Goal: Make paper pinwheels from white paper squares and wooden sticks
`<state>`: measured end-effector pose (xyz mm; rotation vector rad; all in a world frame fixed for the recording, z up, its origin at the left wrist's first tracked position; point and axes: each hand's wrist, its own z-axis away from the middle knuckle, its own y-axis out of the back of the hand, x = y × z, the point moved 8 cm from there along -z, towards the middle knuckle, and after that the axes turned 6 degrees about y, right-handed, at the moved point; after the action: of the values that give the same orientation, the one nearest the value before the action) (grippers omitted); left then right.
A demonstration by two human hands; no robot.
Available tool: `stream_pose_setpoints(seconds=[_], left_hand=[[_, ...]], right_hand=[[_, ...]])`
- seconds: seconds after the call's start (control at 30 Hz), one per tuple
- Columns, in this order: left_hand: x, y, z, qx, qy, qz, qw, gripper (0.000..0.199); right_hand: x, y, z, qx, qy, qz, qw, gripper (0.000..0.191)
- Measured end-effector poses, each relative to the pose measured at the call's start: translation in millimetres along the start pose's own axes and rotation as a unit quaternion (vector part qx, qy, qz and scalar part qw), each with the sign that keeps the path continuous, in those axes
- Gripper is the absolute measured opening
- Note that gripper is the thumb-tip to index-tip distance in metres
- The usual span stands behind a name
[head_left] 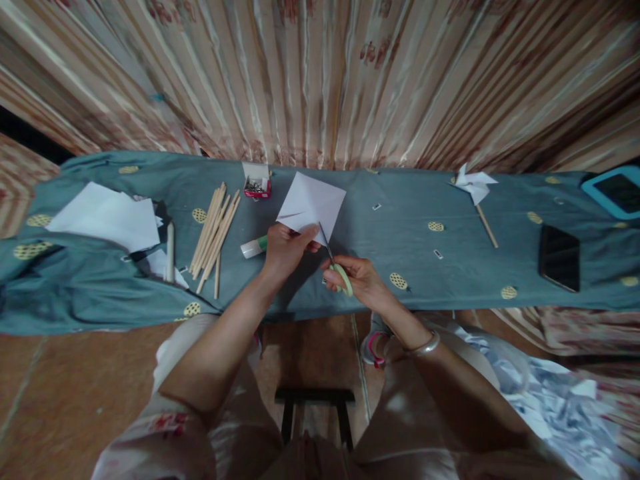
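Observation:
A white paper square point(315, 193), turned cornerwise and with a slit at its left side, is held above the cloth. My left hand point(289, 250) pinches its lower edge, thumb on top. My right hand point(357, 277) has its fingers in the green handles of a pair of scissors point(345, 280). The scissors' blades lie at the paper's lower right edge, near my left fingertips. Beside my left hand lies a glue stick point(254, 247) with a white and green body, partly hidden behind that hand.
On the patterned cloth point(395, 227) lie wooden sticks point(215, 233), a small box of metal pins point(257, 185), white paper sheets point(107, 217), a paper pinwheel point(476, 185) on a stick, a black phone point(559, 257) and a blue-framed device point(615, 192). A pleated curtain point(310, 80) hangs behind.

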<state>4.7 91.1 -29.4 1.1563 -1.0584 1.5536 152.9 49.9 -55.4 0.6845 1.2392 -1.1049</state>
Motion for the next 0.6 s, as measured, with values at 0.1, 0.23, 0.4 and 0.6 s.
stream_pose_setpoints(seconds=[0.1,0.23,0.4,0.6], left_hand=[[0.7,0.5,-0.4,-0.001,-0.009,-0.001,1.0,0.013],[0.3,1.1,-1.4,0.0,-0.006,-0.007,1.0,0.014],[2.2,0.5,-0.1,0.002,0.004,-0.014,1.0,0.012],[4.2,-1.8,2.0,0.003,0.007,0.005,1.0,0.013]], right_hand=[[-0.2,0.5,-0.3,0.0,0.005,0.005,1.0,0.045],[1.2,1.4,-0.5,-0.001,0.008,0.008,1.0,0.046],[3.0,3.2,-1.3,0.0,0.014,0.014,1.0,0.045],[1.6,2.4,-1.5,-0.004,0.017,0.016,1.0,0.045]])
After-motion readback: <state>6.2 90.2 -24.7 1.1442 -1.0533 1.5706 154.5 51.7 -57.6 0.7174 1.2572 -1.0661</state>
